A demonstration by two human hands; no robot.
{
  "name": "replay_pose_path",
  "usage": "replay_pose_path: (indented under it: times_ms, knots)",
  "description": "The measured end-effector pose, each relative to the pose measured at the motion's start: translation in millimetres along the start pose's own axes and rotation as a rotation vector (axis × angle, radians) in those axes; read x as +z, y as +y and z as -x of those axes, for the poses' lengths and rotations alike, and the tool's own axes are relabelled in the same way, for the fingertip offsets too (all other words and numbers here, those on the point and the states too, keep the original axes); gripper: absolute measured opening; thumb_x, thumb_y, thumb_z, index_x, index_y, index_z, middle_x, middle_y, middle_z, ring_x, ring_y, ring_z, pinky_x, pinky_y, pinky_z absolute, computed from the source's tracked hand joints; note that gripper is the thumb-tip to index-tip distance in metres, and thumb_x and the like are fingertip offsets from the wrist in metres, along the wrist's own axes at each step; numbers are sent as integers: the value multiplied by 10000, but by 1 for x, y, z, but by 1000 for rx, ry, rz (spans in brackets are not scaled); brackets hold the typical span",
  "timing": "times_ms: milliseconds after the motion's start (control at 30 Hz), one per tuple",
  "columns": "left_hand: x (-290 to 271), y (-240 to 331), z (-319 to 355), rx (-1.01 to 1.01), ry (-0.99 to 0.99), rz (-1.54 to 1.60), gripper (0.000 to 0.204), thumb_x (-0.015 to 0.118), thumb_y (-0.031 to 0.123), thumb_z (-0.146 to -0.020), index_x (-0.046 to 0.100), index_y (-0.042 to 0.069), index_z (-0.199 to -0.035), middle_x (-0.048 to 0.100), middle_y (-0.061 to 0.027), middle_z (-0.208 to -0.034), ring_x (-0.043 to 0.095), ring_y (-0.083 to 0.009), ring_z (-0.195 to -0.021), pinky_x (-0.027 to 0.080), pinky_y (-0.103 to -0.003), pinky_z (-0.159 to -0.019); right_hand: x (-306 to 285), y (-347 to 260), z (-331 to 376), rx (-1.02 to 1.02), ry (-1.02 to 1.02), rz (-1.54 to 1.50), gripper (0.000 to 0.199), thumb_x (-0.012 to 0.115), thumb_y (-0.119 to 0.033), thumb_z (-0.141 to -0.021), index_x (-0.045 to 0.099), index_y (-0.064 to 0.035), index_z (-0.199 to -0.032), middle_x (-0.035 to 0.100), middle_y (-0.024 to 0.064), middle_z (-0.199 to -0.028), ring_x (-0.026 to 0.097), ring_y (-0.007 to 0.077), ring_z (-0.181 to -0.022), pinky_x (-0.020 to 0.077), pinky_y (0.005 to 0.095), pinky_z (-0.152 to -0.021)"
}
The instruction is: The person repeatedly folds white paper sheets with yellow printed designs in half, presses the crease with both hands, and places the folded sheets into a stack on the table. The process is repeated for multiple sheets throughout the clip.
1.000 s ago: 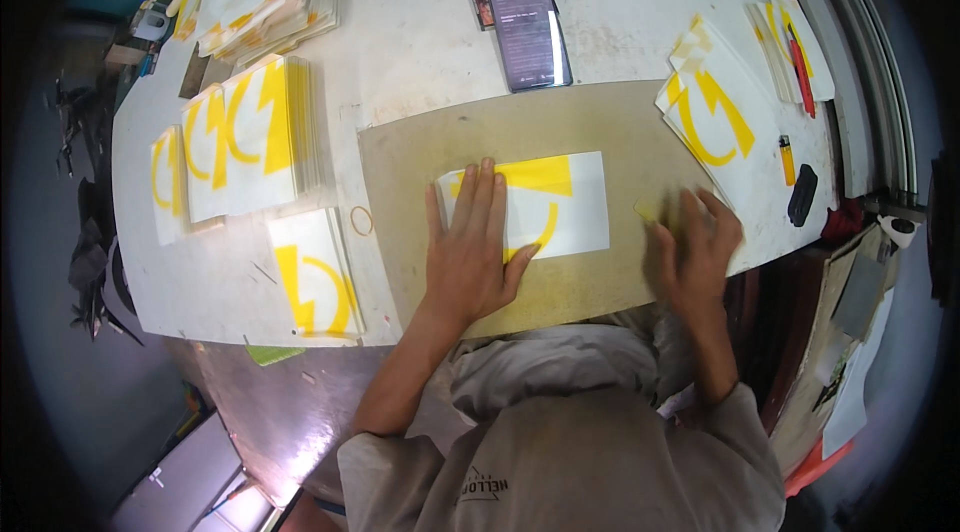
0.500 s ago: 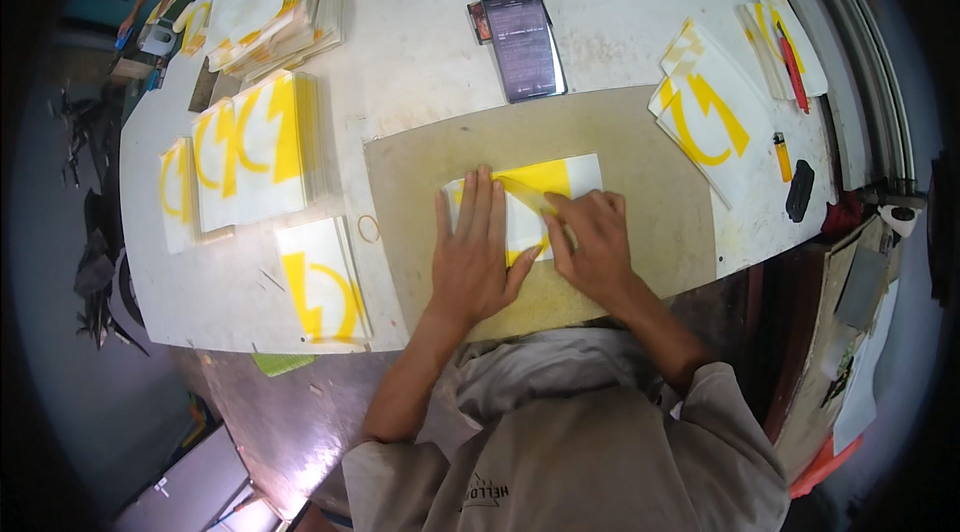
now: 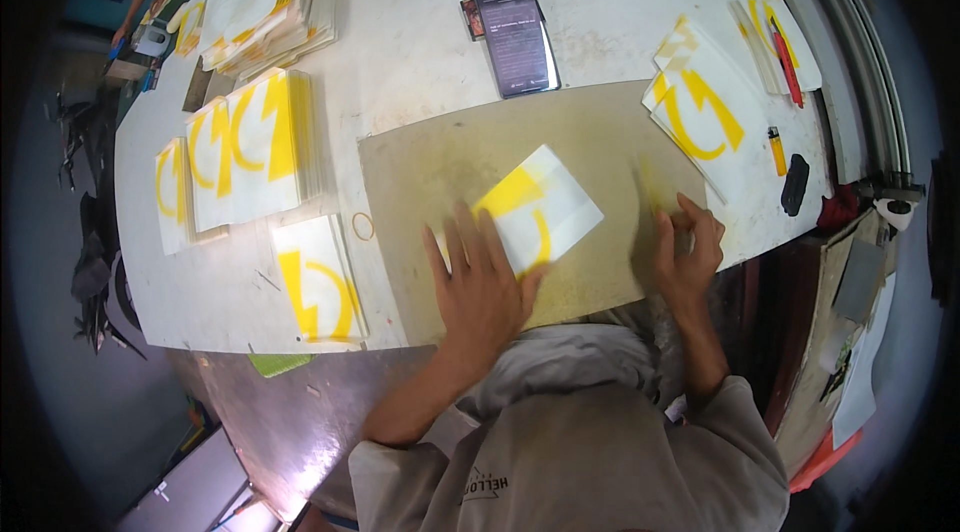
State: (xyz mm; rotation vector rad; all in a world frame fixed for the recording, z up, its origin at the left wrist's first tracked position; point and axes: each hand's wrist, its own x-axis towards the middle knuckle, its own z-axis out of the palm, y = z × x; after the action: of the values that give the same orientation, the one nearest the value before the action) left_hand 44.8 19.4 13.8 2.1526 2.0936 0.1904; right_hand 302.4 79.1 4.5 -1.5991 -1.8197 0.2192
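Fingers of the left hand [image 3: 476,287] spread, palm down over the near left end of the paper [image 3: 560,197]; nothing gripped, and its edges are too smeared to tell how hard it presses. Right hand [image 3: 692,247] well apart from the paper, near the board's right edge: thumb and forefinger appear pinched on a thin yellowish strip [image 3: 648,184], the other fingers curled in. Strip badly blurred (outline lost, a dark shadow beside it). Paper lies askew on the tan board [image 3: 610,122], one corner pointing up and away from the body, yellow print uppermost. Judgement on handling: a broad, flat hand should steady a light paper better than fingertips alone, with even pressure and no sideways drag; squaring it to the body would likely give both hands an easier line. Strip best held close to its working end, since something so thin may flex, and kept low and clear of the left thumb. Around them: stacked papers [image 3: 268,137] to the left, a loose band [image 3: 363,226] just beside the board, a phone [image 3: 515,37] beyond it, fanned papers [image 3: 705,117] overlapping its far right corner, a lighter [image 3: 777,152] farther right.
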Motion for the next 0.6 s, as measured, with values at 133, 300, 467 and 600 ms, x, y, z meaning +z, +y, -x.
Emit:
replay_pose_path:
  times_ms: [133, 300, 467, 600]
  knots:
    - [-24, 5, -9, 101, -17, 116, 788, 529, 566, -1009, 483, -72, -1470, 492, -262, -1519, 421, -436, -1434, 141, -692, -1221, 1, -27, 23, -184, -126, -167, 332, 780, -23, -837, 679, -8, -1152, 667, 98, -882, 609, 270, -790, 425, 420, -844]
    - [-22, -58, -89, 318, -311, 771, 762, 123, 598, -1084, 557, 118, -1485, 512, -64, -1568, 364, -318, -1511, 30, -560, -1294, 38, -65, 29, -176, -147, -235, 324, 771, -20, -850, 685, -7, -1163, 629, 69, -801, 581, 250, -744, 417, 414, -796]
    - [-12, -77, -115, 361, -468, 747, 936, -81, 613, -1047, 618, 127, -1435, 535, -77, -1545, 344, -299, -1524, -10, -533, -1308, 89, -115, 52, -431, -253, -79, 225, 666, -58, -892, 694, 15, -1103, 601, 82, -814, 569, 265, -777, 409, 426, -744]
    - [-15, -76, -113, 371, -476, 704, 890, -31, 606, -1063, 621, 127, -1434, 541, -60, -1542, 352, -294, -1520, -5, -535, -1307, 79, -122, 55, -382, -323, -228, 235, 677, 2, -876, 689, 13, -1110, 606, 91, -838, 557, 277, -778, 413, 433, -758]
